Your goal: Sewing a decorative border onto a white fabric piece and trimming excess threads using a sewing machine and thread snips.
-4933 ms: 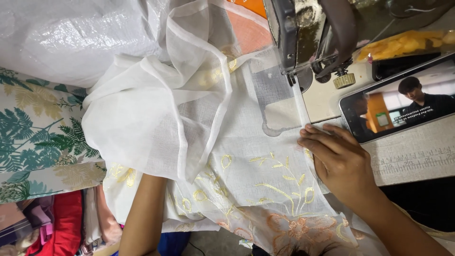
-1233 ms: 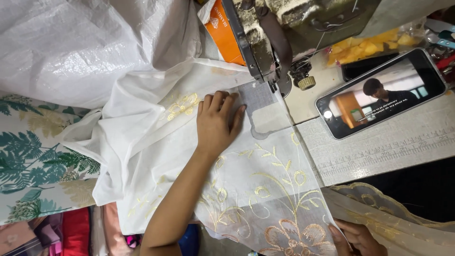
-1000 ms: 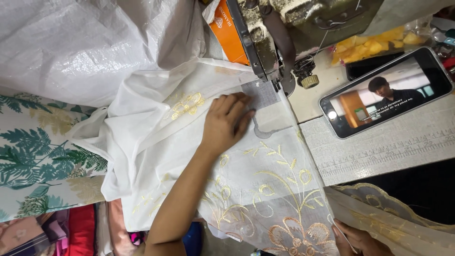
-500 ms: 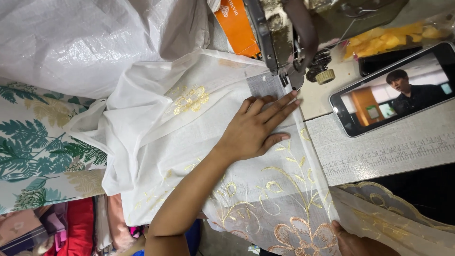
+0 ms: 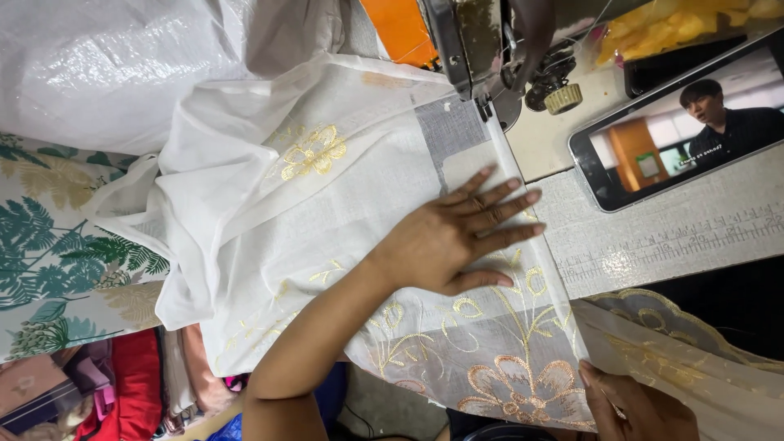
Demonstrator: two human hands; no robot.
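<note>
Two hands are shown at a sewing table (image 5: pixel 653 249), viewed from above. The left hand (image 5: pixel 453 237) is laid flat, palm down, on a white sheer fabric (image 5: pixel 327 220) at frame centre; its fingers (image 5: pixel 506 214) are spread apart and point toward the right edge of the cloth, and nothing is gripped between them. The right hand (image 5: pixel 629 408) is seen at the lower right edge of the frame, only partly in view; its fingers are closed on the fabric's lower hem, beside a large gold embroidered flower (image 5: pixel 518 388). The fabric is spread from the upper centre, where its edge is fed under the sewing machine (image 5: pixel 490 41), down to the bottom of the frame, and is bunched in folds toward the left. A second gold flower (image 5: pixel 310 151) is stitched on the folded part at upper centre. A grey mesh patch (image 5: pixel 449 131) lies just below the machine's presser foot. A phone (image 5: pixel 678 122), its screen lit with a video, is propped at upper right, well apart from the left hand. A white plastic sack (image 5: pixel 122 65) fills the upper left, and a leaf-printed cloth (image 5: pixel 57 245) is seen at the left edge. An orange piece (image 5: pixel 400 28) is visible beside the machine at the top. A yellow packet (image 5: pixel 678 24) lies at the top right.
</note>
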